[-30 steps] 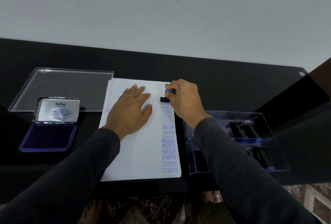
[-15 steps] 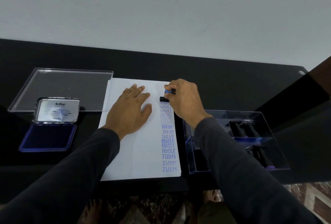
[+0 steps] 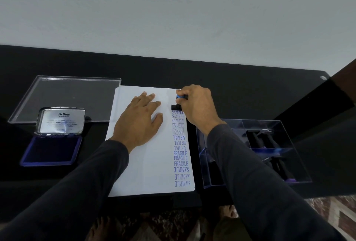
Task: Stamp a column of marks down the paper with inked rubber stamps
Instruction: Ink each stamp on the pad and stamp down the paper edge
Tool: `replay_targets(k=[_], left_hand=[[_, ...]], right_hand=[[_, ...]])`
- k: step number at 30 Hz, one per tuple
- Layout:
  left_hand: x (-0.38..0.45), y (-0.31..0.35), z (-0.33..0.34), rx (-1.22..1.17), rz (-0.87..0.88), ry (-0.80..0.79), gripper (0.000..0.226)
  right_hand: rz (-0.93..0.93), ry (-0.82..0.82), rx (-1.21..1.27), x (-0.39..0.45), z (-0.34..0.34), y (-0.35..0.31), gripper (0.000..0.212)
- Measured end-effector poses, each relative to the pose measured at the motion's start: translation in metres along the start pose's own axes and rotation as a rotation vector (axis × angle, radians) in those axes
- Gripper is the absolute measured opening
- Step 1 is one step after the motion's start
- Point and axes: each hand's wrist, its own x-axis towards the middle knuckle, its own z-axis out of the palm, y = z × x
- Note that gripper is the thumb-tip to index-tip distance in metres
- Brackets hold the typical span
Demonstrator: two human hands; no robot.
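A white sheet of paper (image 3: 146, 167) lies on the black table. Down its right edge runs a column of blue stamped marks (image 3: 181, 150): SAMPLE, FAX OUT, AIR MAIL, FRAGILE, SAMPLE. My right hand (image 3: 198, 105) grips a black rubber stamp with a blue band (image 3: 176, 106) and presses it on the paper at the top of the column. My left hand (image 3: 139, 118) lies flat, fingers spread, on the upper middle of the sheet. An open blue ink pad (image 3: 51, 151) with its silver lid raised sits at the left.
A clear plastic lid (image 3: 63, 96) lies at the back left behind the ink pad. A clear plastic box (image 3: 269, 154) with several black stamps stands right of the paper. The table's front edge runs just below the sheet.
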Motion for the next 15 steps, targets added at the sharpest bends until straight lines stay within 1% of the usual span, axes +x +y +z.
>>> replay_targets(k=[3,10,12,15], left_hand=[[0.0002,-0.0006,0.0008,-0.004,0.001,-0.001,0.052],[0.0001,-0.0017,0.0017,0.005,0.001,-0.015,0.056],[0.0003,-0.0013,0.0013,0.002,-0.001,-0.018,0.059],[0.0002,-0.0013,0.0010,0.008,0.000,-0.013,0.055]], right_hand=[[-0.009,0.001,-0.022,-0.0012,0.0007,0.0009,0.017],[-0.016,-0.005,-0.056,-0.0025,-0.0008,0.0006,0.007],[-0.012,-0.001,-0.051,-0.0022,-0.0003,-0.0002,0.009],[-0.009,0.003,-0.034,-0.0016,-0.0002,-0.0010,0.013]])
